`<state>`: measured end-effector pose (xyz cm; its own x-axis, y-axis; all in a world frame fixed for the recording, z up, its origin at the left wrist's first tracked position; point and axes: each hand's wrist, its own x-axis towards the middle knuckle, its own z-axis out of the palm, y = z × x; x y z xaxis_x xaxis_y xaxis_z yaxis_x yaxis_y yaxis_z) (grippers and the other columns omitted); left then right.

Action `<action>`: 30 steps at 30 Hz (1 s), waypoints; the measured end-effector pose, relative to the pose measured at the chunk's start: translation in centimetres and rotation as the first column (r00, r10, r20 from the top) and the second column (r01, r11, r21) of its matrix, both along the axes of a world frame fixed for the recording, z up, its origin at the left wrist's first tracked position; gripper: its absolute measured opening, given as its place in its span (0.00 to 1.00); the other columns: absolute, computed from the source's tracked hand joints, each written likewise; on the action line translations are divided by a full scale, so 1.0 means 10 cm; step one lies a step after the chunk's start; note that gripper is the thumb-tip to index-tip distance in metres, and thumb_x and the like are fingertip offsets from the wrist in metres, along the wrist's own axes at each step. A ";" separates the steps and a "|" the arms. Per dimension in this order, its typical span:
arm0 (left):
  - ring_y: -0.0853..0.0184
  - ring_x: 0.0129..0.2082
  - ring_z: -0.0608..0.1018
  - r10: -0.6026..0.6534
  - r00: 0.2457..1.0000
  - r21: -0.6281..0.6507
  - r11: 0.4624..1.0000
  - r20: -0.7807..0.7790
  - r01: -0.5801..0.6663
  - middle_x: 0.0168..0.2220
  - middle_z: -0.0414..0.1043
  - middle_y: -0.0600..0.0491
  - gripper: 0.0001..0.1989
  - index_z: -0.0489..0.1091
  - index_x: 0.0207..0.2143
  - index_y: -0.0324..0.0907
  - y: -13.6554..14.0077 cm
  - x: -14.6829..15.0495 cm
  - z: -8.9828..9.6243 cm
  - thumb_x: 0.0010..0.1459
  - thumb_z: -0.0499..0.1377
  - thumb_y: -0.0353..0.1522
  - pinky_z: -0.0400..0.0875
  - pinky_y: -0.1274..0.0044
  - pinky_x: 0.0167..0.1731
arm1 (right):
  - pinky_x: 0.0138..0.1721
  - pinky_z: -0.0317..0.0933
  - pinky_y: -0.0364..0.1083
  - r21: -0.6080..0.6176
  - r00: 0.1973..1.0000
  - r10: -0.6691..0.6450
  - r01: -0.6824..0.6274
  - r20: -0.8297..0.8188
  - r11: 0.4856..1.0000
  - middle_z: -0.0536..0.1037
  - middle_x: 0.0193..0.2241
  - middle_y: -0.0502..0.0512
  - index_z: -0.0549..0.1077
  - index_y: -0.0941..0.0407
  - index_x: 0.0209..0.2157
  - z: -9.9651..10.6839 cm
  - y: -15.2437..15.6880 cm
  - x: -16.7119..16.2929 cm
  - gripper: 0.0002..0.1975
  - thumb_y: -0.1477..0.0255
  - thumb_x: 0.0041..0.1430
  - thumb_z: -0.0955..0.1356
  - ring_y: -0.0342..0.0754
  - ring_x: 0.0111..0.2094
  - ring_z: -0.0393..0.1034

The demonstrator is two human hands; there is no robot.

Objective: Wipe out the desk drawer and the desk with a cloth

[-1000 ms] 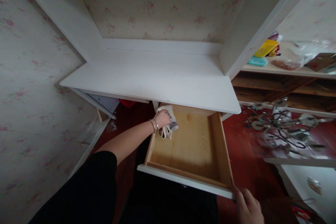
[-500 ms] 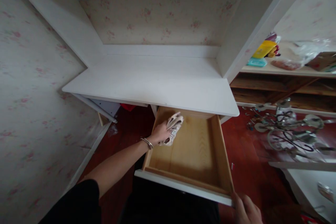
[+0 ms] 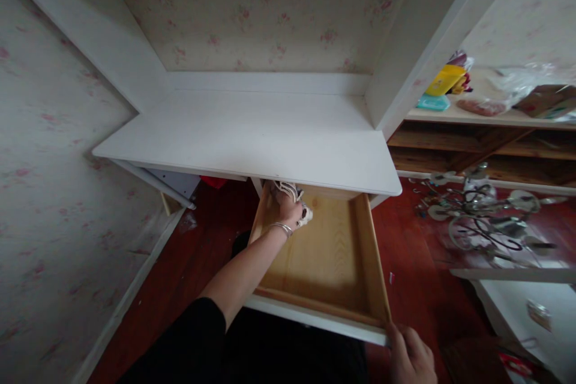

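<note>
My left hand [image 3: 290, 210], with a bracelet at the wrist, is closed around a crumpled light cloth with dark markings [image 3: 306, 216]. It reaches into the back left part of a pulled-out wooden drawer [image 3: 335, 258], close under the desktop edge. Part of the cloth is hidden by the fingers. At the drawer's front right corner, my right hand [image 3: 410, 355] is closed on the white front panel, its fingers partly out of sight. The drawer belongs to a white desk [image 3: 252, 132], and its pale wooden bottom shows no objects.
Flowered wallpaper [image 3: 40, 162] covers the wall on the left. To the right, a low wooden shelf [image 3: 441, 138] carries a yellow container [image 3: 445, 80] and plastic bags. A chandelier [image 3: 490, 210] lies on the red floor [image 3: 411, 252], near a white panel [image 3: 531, 306].
My left hand has moved with the cloth deeper into the drawer, toward its back left corner. The right hand keeps its hold on the front corner. The view has shifted slightly.
</note>
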<state>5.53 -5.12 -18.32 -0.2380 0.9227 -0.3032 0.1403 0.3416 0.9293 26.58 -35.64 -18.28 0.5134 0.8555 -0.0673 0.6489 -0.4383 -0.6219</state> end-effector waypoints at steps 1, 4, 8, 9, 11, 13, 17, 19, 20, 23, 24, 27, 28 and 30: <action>0.59 0.53 0.74 -0.031 0.999 -0.022 0.999 -0.033 0.030 0.50 0.73 0.41 0.23 0.67 0.49 0.39 0.02 0.11 -0.03 0.48 0.60 0.21 0.68 0.66 0.54 | 0.36 0.61 0.51 -0.012 1.000 -0.023 0.023 -0.003 1.000 0.74 0.26 0.56 0.67 0.50 0.25 0.00 0.00 -0.01 0.25 0.44 0.58 0.57 0.56 0.34 0.66; 0.60 0.55 0.73 -0.178 0.981 -0.075 0.982 -0.082 0.172 0.53 0.72 0.43 0.29 0.64 0.54 0.41 -0.04 0.44 -0.08 0.47 0.58 0.19 0.66 0.67 0.56 | 0.35 0.60 0.52 -0.034 0.997 -0.073 0.073 -0.001 0.997 0.74 0.26 0.56 0.66 0.49 0.25 0.00 0.01 -0.04 0.25 0.45 0.58 0.57 0.57 0.34 0.66; 0.64 0.56 0.73 -0.413 0.907 -0.071 0.910 -0.087 0.407 0.55 0.71 0.46 0.36 0.58 0.60 0.45 -0.23 0.87 -0.09 0.48 0.57 0.18 0.67 0.71 0.55 | 0.35 0.59 0.52 0.006 0.999 -0.049 0.048 0.004 0.999 0.74 0.26 0.56 0.67 0.49 0.25 0.02 0.02 -0.05 0.23 0.46 0.58 0.58 0.57 0.34 0.65; 0.63 0.55 0.74 -0.490 0.866 -0.068 0.872 -0.103 0.485 0.55 0.71 0.46 0.36 0.58 0.61 0.45 -0.27 0.97 -0.08 0.49 0.56 0.18 0.68 0.71 0.53 | 0.35 0.59 0.51 0.017 0.999 -0.046 0.046 0.002 0.999 0.75 0.26 0.56 0.67 0.49 0.24 0.02 0.02 -0.05 0.23 0.47 0.58 0.58 0.56 0.34 0.65; 0.60 0.52 0.75 -0.633 0.761 -0.066 0.773 -0.141 0.631 0.52 0.73 0.44 0.35 0.59 0.61 0.44 -0.34 1.12 -0.06 0.49 0.57 0.20 0.70 0.72 0.49 | 0.35 0.59 0.51 0.008 0.998 -0.061 0.061 -0.016 0.998 0.75 0.26 0.56 0.68 0.49 0.24 0.02 0.02 -0.04 0.23 0.47 0.58 0.58 0.56 0.34 0.65; 0.58 0.49 0.77 -0.722 0.671 -0.069 0.688 -0.165 0.723 0.49 0.75 0.43 0.34 0.62 0.59 0.42 -0.38 1.21 -0.06 0.48 0.59 0.21 0.72 0.72 0.46 | 0.36 0.59 0.51 -0.032 0.994 -0.101 0.099 -0.049 0.995 0.76 0.27 0.56 0.69 0.50 0.24 0.02 0.01 -0.04 0.23 0.46 0.56 0.59 0.57 0.35 0.66; 0.58 0.46 0.77 -0.796 0.575 -0.078 0.596 -0.192 0.799 0.47 0.76 0.43 0.31 0.67 0.55 0.40 -0.42 1.21 -0.06 0.46 0.60 0.21 0.72 0.74 0.45 | 0.38 0.59 0.52 -0.069 0.985 -0.149 0.144 -0.087 0.987 0.75 0.29 0.57 0.68 0.50 0.24 0.02 0.01 -0.07 0.26 0.43 0.54 0.59 0.58 0.38 0.65; 0.58 0.45 0.78 -0.831 0.518 -0.079 0.542 -0.204 0.837 0.45 0.77 0.44 0.27 0.71 0.51 0.40 -0.45 1.12 -0.07 0.46 0.60 0.21 0.72 0.74 0.43 | 0.38 0.59 0.52 -0.056 0.984 -0.155 0.150 -0.086 0.987 0.75 0.28 0.57 0.67 0.50 0.24 0.01 0.01 -0.08 0.27 0.42 0.55 0.58 0.58 0.38 0.65; 0.57 0.43 0.78 -0.855 0.472 -0.077 0.497 -0.214 0.864 0.44 0.78 0.44 0.26 0.72 0.49 0.40 -0.47 1.06 -0.07 0.45 0.60 0.21 0.72 0.74 0.41 | 0.38 0.59 0.52 -0.052 0.984 -0.156 0.152 -0.088 0.987 0.75 0.28 0.56 0.67 0.50 0.24 0.00 0.01 -0.08 0.26 0.42 0.55 0.58 0.58 0.38 0.65; 0.58 0.41 0.79 -0.923 0.267 -0.088 0.301 -0.279 0.950 0.43 0.78 0.45 0.22 0.74 0.45 0.41 -0.61 0.84 -0.05 0.44 0.61 0.22 0.72 0.75 0.37 | 0.39 0.59 0.52 -0.066 0.983 -0.150 0.144 -0.104 0.987 0.75 0.30 0.57 0.67 0.51 0.24 -0.04 -0.01 -0.05 0.24 0.44 0.55 0.60 0.58 0.39 0.65; 0.59 0.40 0.79 -0.935 0.186 -0.107 0.227 -0.302 0.968 0.42 0.78 0.46 0.21 0.74 0.44 0.41 -0.68 0.76 -0.03 0.45 0.60 0.23 0.71 0.76 0.35 | 0.39 0.59 0.52 -0.076 0.983 -0.149 0.141 -0.107 0.987 0.75 0.30 0.57 0.66 0.51 0.24 -0.05 -0.01 -0.04 0.23 0.45 0.55 0.60 0.58 0.40 0.65; 0.62 0.34 0.79 -0.950 -0.038 -0.175 0.017 -0.311 0.984 0.39 0.79 0.49 0.24 0.74 0.47 0.44 -0.92 0.52 0.05 0.45 0.59 0.23 0.68 0.78 0.28 | 0.40 0.59 0.52 -0.099 0.986 -0.130 0.119 -0.106 0.988 0.76 0.32 0.57 0.66 0.50 0.23 -0.08 -0.02 -0.01 0.21 0.48 0.55 0.60 0.59 0.41 0.65; 0.62 0.33 0.78 -0.947 -0.108 -0.185 -0.053 -0.301 0.981 0.38 0.79 0.50 0.27 0.73 0.49 0.46 -1.00 0.45 0.09 0.44 0.59 0.23 0.67 0.78 0.27 | 0.41 0.59 0.53 -0.103 0.987 -0.122 0.111 -0.106 0.988 0.76 0.32 0.57 0.66 0.50 0.23 -0.08 -0.01 0.00 0.20 0.49 0.54 0.60 0.59 0.41 0.65; 0.62 0.32 0.78 -0.931 -0.212 -0.190 -0.160 -0.296 0.969 0.35 0.78 0.54 0.32 0.71 0.52 0.51 -1.12 0.30 0.17 0.43 0.59 0.23 0.65 0.77 0.25 | 0.42 0.60 0.53 -0.107 0.988 -0.111 0.100 -0.106 0.989 0.77 0.33 0.57 0.68 0.50 0.24 -0.06 -0.01 0.01 0.20 0.49 0.54 0.60 0.60 0.42 0.66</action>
<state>8.57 -16.34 -16.62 0.9050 0.1731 -0.3886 0.4214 -0.4892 0.7636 26.68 -35.71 -18.92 0.5848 0.7828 -0.2128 0.5247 -0.5651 -0.6366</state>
